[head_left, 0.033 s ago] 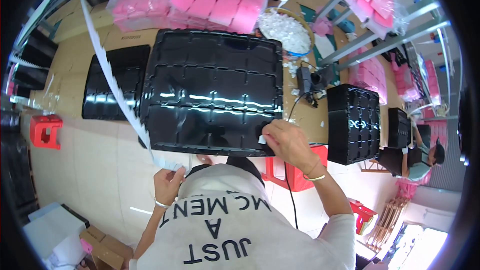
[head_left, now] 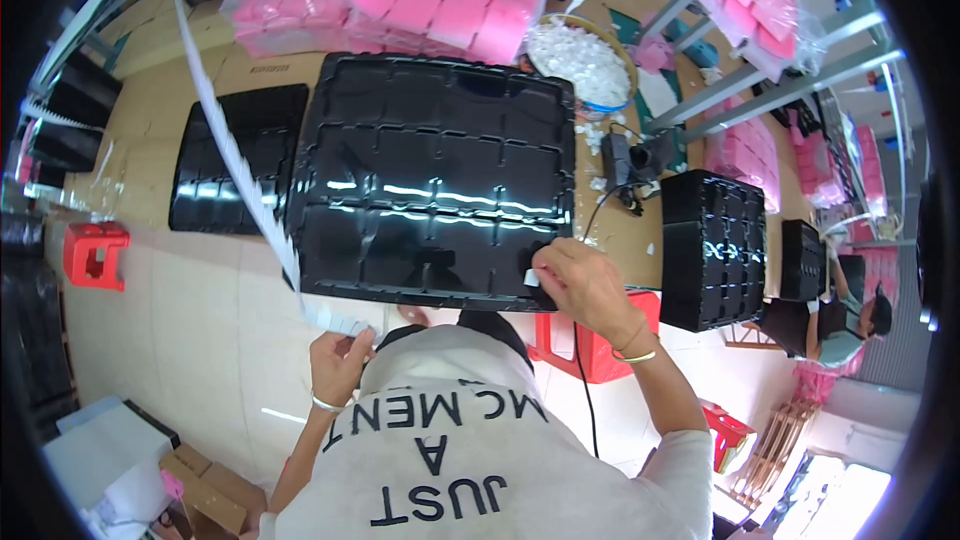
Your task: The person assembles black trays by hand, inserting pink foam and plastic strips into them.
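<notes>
A large black moulded plastic tray [head_left: 430,180] lies on the cardboard-covered table [head_left: 140,140] in front of me. My right hand [head_left: 585,280] rests on the tray's near right corner, its fingers pinching a small white label [head_left: 531,277] against the tray. Below the tray's near left edge, my left hand [head_left: 340,365] grips the end of a long white strip [head_left: 230,150]. The strip runs up and away to the upper left, crossing over the tray's left side.
A second black tray [head_left: 235,160] lies to the left. Bagged pink foam pads [head_left: 400,0] and a bowl of white bits [head_left: 580,60] sit behind. Stacked black trays [head_left: 715,250] stand right, red stools [head_left: 95,250] below, and another person [head_left: 850,325] far right.
</notes>
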Demonstrator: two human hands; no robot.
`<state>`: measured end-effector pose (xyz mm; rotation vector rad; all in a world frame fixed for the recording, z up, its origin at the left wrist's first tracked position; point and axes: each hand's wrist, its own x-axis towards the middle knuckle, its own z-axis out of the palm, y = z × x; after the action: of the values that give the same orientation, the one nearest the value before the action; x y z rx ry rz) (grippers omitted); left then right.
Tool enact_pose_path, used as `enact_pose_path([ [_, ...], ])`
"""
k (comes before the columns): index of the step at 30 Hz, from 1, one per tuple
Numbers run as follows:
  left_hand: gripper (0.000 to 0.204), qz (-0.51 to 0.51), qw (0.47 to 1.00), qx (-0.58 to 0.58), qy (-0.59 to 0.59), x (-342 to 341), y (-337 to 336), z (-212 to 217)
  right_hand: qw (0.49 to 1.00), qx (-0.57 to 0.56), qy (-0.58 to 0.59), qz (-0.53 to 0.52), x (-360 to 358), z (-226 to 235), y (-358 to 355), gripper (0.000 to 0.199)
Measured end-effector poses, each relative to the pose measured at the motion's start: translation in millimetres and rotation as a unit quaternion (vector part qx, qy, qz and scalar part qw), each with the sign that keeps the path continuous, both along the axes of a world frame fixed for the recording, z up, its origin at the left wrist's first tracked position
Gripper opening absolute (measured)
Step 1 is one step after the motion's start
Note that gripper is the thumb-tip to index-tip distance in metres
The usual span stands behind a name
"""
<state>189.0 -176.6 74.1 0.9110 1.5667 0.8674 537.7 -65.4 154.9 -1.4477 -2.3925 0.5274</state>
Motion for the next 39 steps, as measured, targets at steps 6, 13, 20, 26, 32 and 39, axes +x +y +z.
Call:
enact_pose_path([
  [6,0.017,0.063,0.993,0.096,-0.031,-2.9,28.4,36.5,1.000,-0.002,-0.005,0.006,-4.4,-3.4,1.0,0.005],
  [13,0.019,0.090,0.982,0.168,-0.017,-5.5,55.5,26.2,1.000,-0.008,-0.018,0.004,-4.7,-7.2,-2.0,0.006],
  [20,0.013,0.048,0.872,0.384,0.300,6.6,77.8,2.0,1.000,-0.013,-0.017,0.003,-3.0,-8.7,-1.4,0.007],
  [26,0.008,-0.001,0.812,0.415,0.411,11.1,80.7,-2.9,0.997,0.005,0.026,0.066,-2.3,1.7,-15.2,0.007],
  [32,0.011,0.028,0.798,0.420,0.431,14.4,81.3,-6.1,0.962,-0.150,0.205,0.100,20.2,24.2,-19.8,0.009],
  [39,0.011,0.068,0.805,0.400,0.432,16.8,82.0,-5.5,0.896,-0.195,0.391,-0.084,89.0,-4.2,0.2,0.007],
])
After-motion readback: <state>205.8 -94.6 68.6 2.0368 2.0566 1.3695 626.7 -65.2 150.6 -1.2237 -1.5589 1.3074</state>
